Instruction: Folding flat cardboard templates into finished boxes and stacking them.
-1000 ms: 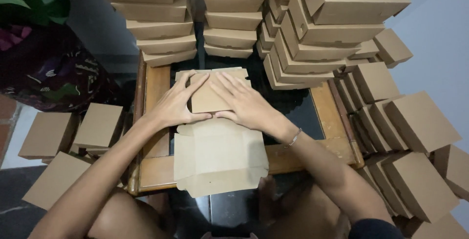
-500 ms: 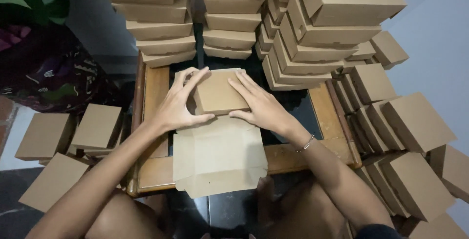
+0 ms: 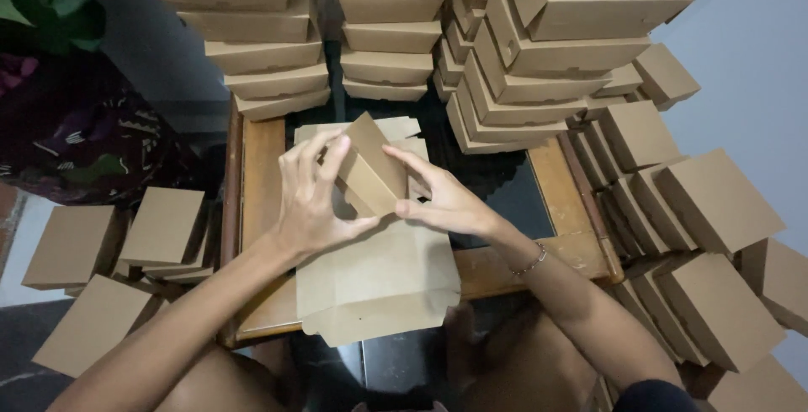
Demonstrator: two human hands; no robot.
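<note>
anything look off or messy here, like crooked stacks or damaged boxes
No damage shows. The tall stack of folded boxes behind the table at right is askew, its boxes fanned at differing angles, unlike the neat stack at left. The half-folded cardboard between the left hand and right hand looks intact.

Both forearms reaching in from the near edge, converging toward the middle. Left hand (image 3: 316, 197) raised, fingers spread and curled, thumb pointing right. Right hand (image 3: 446, 197) facing it, fingers stretched left (a thin bracelet at the wrist), thumb tucked below.
</note>
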